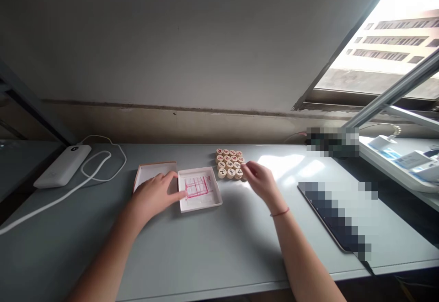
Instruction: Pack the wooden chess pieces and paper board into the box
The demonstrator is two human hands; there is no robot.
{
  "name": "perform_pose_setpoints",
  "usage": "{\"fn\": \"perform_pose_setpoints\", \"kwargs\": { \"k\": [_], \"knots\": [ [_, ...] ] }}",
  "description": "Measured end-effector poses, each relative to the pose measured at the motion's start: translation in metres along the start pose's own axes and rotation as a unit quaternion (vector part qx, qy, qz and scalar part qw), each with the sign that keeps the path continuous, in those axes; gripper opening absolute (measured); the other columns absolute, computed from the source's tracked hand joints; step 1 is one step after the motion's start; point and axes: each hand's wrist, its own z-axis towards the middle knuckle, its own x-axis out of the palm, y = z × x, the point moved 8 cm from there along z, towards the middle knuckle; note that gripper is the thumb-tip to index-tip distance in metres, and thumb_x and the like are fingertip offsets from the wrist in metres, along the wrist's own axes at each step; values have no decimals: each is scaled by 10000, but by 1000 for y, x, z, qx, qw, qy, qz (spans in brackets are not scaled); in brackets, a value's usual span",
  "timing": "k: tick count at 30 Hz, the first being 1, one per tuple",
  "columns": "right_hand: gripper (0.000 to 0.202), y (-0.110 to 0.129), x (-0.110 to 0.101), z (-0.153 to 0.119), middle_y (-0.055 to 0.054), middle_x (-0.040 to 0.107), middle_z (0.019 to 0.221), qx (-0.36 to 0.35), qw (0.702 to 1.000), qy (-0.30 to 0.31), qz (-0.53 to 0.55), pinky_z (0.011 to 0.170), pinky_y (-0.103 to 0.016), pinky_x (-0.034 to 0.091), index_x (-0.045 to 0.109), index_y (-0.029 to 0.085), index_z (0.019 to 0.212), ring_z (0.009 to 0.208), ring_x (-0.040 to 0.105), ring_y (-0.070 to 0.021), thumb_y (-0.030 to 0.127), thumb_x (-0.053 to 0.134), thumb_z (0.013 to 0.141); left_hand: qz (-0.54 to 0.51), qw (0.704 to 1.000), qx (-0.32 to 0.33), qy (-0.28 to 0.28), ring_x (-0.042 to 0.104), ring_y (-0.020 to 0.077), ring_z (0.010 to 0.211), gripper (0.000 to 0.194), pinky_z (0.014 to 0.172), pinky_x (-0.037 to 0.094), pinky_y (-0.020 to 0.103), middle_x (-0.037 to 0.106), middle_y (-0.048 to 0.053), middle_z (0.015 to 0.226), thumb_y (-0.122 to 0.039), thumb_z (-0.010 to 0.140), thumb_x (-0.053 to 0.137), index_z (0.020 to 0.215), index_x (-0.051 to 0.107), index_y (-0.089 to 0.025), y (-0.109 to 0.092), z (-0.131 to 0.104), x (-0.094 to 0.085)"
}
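Note:
Round wooden Chinese chess pieces (pixel 231 164) with red and black characters stand in close rows, stacked, near the back of the table. At the right front corner of the stack my right hand (pixel 262 181) is closed, its fingertips pinched at a chess piece they mostly hide. A shallow white box half (pixel 216 197), marked inside with pink grid lines, lies left of the pieces. My left hand (pixel 156 197) reaches over its left wall, thumb and fingers apart. Under that hand, a second shallow box half (pixel 154 164) with a brown edge is partly covered.
A white power bank (pixel 63 167) with a white cable (pixel 51 208) lies at left. To the right rests a dark flat device (pixel 329 219), partly pixelated. Beyond it are a white tray (pixel 408 174) and a metal bar (pixel 387 96) by the window. A wall runs behind the table.

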Motion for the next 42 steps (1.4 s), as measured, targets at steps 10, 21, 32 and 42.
{"fn": "perform_pose_setpoints", "kwargs": {
  "k": [10, 21, 32, 42],
  "knots": [
    [155, 98, 110, -18, -106, 645, 969, -251, 915, 170, -268, 785, -335, 376, 606, 149, 947, 902, 523, -235, 165, 472, 871, 83, 992, 94, 8, 626, 255, 862, 224, 737, 452, 327, 598, 54, 969, -320, 824, 602, 1032, 626, -240, -29, -9, 28],
    [183, 91, 97, -6, -97, 630, 870, -142, 964, 145, -172, 708, -313, 375, 541, 158, 941, 792, 551, -214, 171, 359, 923, 11, 991, 130, -13, 595, 182, 674, 113, 574, 359, 265, 610, 5, 771, -288, 787, 620, 702, 621, -214, -21, 0, 31],
    [254, -20, 15, -25, 48, 459, 588, 46, 987, 152, 0, 514, -236, 341, 515, 222, 993, 538, 417, -136, 411, 478, 828, 30, 994, 98, -36, 566, 170, 691, 133, 648, 384, 268, 572, 0, 779, -285, 833, 514, 730, 565, -218, -16, 7, 21],
    [181, -9, 12, -42, -91, 575, 888, -35, 962, 8, -269, 550, -264, 322, 527, 193, 964, 694, 531, -201, 301, 397, 900, 38, 987, 139, -69, 555, 195, 783, 108, 776, 443, 334, 552, 15, 863, -326, 839, 531, 824, 579, -230, -13, 22, 17]
  ]
}}
